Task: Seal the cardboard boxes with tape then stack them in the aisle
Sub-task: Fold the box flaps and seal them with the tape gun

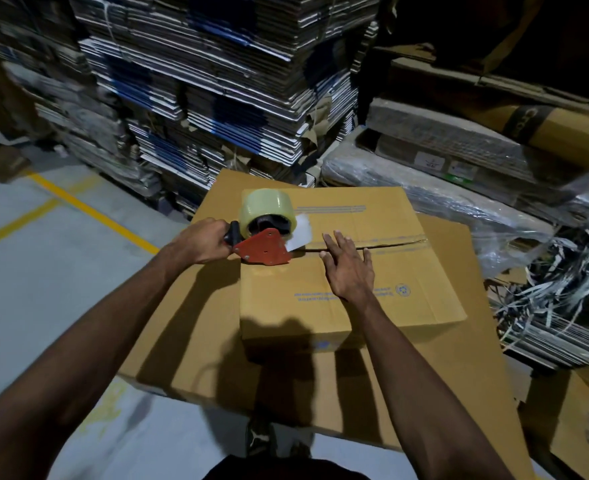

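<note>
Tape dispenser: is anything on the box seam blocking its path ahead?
Yes. The open right hand lies flat on the brown cardboard box, fingers across the seam, directly ahead of the red tape dispenser gripped by the left hand.

The scene is dim, with light coming from behind and above the person. Hard dark shadows fall on the cardboard box (352, 289). The upper right corner is almost black. Stacks at the left edge look blurred and curved.
</note>
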The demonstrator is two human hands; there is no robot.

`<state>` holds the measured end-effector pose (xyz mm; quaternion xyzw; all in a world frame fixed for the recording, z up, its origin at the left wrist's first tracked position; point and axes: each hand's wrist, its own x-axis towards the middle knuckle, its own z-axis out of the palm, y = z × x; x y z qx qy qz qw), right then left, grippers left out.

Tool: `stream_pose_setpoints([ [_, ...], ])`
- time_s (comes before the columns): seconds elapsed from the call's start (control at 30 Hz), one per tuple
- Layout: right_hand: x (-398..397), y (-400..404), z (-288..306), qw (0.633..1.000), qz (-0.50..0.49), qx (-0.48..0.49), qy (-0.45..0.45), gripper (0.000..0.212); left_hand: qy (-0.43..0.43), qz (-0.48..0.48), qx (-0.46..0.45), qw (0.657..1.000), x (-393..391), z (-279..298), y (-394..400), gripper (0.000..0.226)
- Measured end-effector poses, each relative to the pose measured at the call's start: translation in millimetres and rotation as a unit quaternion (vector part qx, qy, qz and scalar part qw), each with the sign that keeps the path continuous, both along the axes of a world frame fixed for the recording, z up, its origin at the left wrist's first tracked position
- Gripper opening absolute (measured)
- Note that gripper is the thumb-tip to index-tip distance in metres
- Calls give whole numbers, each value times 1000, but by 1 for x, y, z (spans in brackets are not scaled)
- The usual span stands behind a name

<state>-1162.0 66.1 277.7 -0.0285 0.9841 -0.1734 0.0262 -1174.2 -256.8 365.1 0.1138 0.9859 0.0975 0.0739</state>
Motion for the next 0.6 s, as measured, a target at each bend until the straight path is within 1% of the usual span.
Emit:
stream_pose_setpoints([
  [0.1, 2, 0, 1, 1000, 4, 2, -7, 54, -7, 20, -14, 1000, 4, 2, -24, 22],
  [0.23, 3, 0, 1, 1000, 6, -4, -3, 55, 2, 35, -20, 999, 9, 0, -49, 35],
  [0.3, 4, 0, 2, 1000, 5, -11, 2, 54, 11, 33, -13, 999, 11, -2, -51, 38],
  [0.47, 0, -5, 5, 1000, -1, -26, 17, 52, 5, 23, -27, 999, 4, -2, -52, 33],
  [0.53, 0, -19, 11, 1000, -11, -13, 20, 50, -2, 30, -31, 999, 1, -6, -56, 30],
  [0.6, 8, -46, 17, 999, 12, -12, 42, 47, -3, 26, -23, 999, 1, -10, -58, 31],
])
